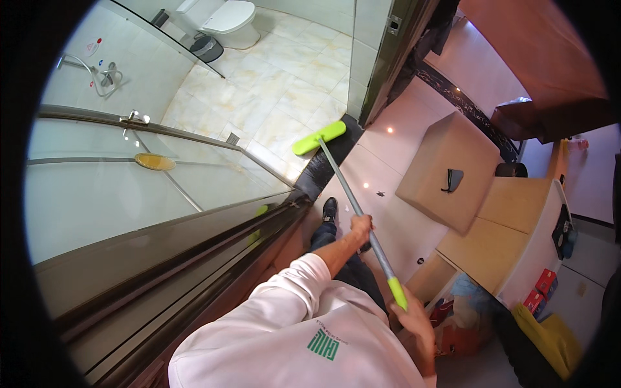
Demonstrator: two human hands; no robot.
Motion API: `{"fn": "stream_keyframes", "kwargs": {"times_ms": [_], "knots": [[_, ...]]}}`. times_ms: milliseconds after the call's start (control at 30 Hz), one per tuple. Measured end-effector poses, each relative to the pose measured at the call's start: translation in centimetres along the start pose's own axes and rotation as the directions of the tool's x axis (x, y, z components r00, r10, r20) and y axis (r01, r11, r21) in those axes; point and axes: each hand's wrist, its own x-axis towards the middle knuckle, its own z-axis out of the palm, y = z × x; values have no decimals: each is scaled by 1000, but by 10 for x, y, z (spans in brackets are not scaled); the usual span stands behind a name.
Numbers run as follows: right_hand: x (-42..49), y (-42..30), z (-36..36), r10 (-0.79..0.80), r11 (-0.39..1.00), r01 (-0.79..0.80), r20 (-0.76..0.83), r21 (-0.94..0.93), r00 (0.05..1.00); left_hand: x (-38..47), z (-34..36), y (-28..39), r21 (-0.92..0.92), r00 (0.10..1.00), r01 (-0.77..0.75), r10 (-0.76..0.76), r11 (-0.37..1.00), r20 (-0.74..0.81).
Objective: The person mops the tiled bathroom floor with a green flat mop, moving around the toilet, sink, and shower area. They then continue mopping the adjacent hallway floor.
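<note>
Both my hands are closed around the long grey pole of a mop or floor brush. Midway along it is my left hand. My right hand wraps the pole's lime-green end grip, close to my body. At the far end, the lime-green oblong head lies across the edge between the black stone threshold and the marble-patterned bathroom tiles. The underside of the head is hidden.
A glass sliding door in a dark frame stands at left. In the bathroom are a toilet and a waste bin. On my right, a large brown box-shaped block adjoins a wooden counter. Small debris lies on the floor.
</note>
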Motion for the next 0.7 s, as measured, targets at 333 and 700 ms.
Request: {"fn": "stream_keyframes", "kwargs": {"times_ms": [333, 700], "knots": [[280, -142, 84, -298, 952, 296, 14, 72, 954, 96, -69, 175, 439, 992, -118, 125, 891, 12], [198, -57, 4, 79, 889, -134, 141, 437, 987, 46, 6, 97, 482, 958, -73, -73, 873, 278]]}}
